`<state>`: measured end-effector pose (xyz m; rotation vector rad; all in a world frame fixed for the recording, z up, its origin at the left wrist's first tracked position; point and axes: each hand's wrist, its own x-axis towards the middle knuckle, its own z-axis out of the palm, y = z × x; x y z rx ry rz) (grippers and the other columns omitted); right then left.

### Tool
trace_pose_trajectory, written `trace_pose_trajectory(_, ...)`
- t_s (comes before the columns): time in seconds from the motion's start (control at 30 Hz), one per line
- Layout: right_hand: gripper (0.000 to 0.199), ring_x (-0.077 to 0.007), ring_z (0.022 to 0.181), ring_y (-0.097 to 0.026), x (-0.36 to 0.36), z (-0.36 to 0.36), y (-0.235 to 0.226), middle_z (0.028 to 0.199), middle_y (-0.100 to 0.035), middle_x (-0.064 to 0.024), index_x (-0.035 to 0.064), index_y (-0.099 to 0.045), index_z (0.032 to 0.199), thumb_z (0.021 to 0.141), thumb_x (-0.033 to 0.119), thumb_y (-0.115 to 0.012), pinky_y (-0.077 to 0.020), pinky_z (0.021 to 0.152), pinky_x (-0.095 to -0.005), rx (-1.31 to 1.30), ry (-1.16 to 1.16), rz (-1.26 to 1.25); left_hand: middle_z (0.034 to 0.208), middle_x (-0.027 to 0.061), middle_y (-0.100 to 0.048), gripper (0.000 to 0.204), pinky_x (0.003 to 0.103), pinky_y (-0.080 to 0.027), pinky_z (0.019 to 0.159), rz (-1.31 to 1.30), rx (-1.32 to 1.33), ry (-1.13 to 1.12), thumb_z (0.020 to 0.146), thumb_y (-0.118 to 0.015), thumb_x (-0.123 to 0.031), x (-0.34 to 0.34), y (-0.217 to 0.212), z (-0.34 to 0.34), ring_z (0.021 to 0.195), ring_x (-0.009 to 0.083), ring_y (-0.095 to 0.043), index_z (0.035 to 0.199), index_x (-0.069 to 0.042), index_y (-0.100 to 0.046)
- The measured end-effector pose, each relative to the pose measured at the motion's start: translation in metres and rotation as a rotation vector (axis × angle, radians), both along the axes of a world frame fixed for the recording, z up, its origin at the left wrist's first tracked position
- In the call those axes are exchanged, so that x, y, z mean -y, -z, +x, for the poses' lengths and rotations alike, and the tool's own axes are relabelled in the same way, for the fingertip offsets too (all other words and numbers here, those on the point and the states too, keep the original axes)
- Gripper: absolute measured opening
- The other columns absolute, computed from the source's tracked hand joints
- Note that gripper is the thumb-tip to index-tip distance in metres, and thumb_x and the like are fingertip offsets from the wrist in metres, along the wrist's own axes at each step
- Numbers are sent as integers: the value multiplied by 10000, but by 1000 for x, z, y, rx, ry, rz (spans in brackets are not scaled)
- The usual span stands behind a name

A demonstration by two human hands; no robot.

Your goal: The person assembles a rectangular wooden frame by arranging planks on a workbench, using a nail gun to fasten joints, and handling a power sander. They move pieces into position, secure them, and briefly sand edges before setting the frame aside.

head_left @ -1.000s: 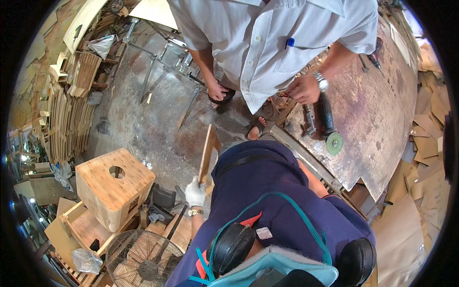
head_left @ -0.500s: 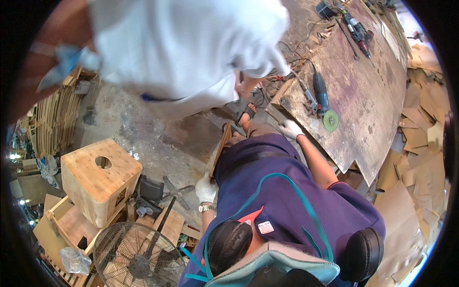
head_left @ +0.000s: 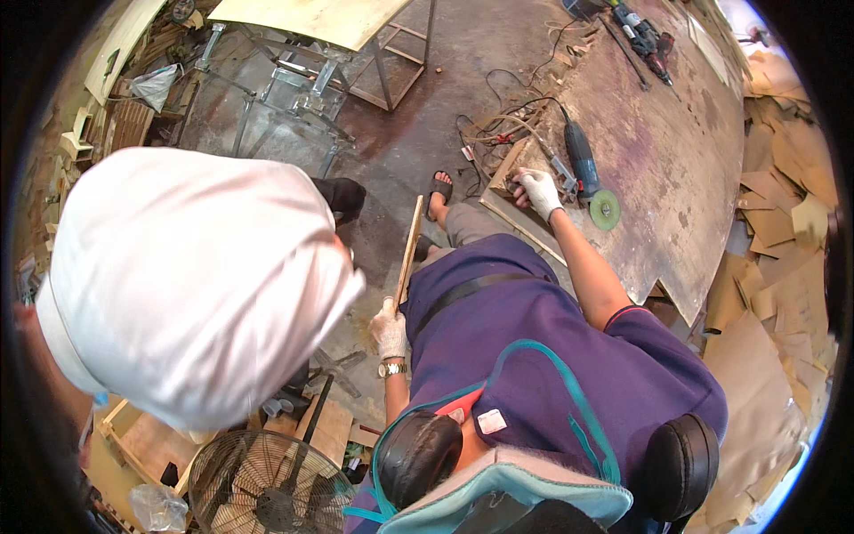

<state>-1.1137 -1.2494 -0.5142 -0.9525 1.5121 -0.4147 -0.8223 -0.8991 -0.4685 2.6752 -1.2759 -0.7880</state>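
Note:
My left hand (head_left: 389,331), in a white knit glove with a watch at the wrist, is closed around the lower end of a thin wooden board (head_left: 410,252). The board stands on edge beside my hip, seen almost edge-on. My right hand (head_left: 539,192), also gloved, is at the near left corner of the worn worktable (head_left: 663,191). Its fingers are curled, and whatever they may hold is hidden. Just right of it lie a metal air nozzle (head_left: 560,169) with a hose and an angle grinder (head_left: 583,160) with a green disc.
A person in a white shirt (head_left: 200,285) bends close on my left. A floor fan (head_left: 271,485) stands at lower left. Cords (head_left: 498,89) trail over the floor. Power drills (head_left: 642,43) lie at the table's far end; cardboard sheets (head_left: 756,374) pile up at right.
The person in white has moved from ahead to my left, covering the wooden box and uncovering a metal-framed table. My right hand has shifted from the table's side edge up to its corner, fingers curling.

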Motion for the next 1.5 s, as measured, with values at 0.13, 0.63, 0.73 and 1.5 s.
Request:
trace_pose_trajectory(0.13, 368, -164, 425, -589, -3, -9, 6, 653, -642, -98, -5, -648, 1059, 1074, 339, -518, -452, 388, -299, -10, 6, -82, 764, 218, -688, 189, 550, -532, 657, -12, -30, -78, 900, -685, -264, 46, -16, 7, 764, 450, -691, 1017, -124, -637)
trace_pose_trajectory(0.63, 296, -126, 448, -581, -15, 3, -8, 602, -611, -61, 6, -659, 928, 1036, 273, -588, -458, 416, -297, -53, 65, -39, 748, 244, -677, 206, 566, -532, 662, -163, 97, 310, 866, -665, -223, 345, -36, 90, 750, 457, -687, 1026, -102, -617)
trace_pose_trajectory(0.73, 292, -135, 435, -579, -11, 7, -18, 597, -614, -65, 5, -656, 915, 1032, 263, -585, -459, 428, -301, -46, 101, -14, 757, 245, -682, 216, 567, -535, 668, -210, 114, 374, 849, -673, -220, 422, -23, 99, 755, 458, -690, 1017, -93, -624)
trace_pose_trajectory(1.5, 395, -146, 380, -524, -14, 44, 5, 599, -624, -92, -28, -684, 988, 1022, 359, -620, -404, 370, -292, -172, 953, 11, 854, 260, -717, 296, 518, -556, 752, -403, 130, 470, 809, -671, -224, 719, 127, 161, 819, 457, -706, 1037, -35, -652)
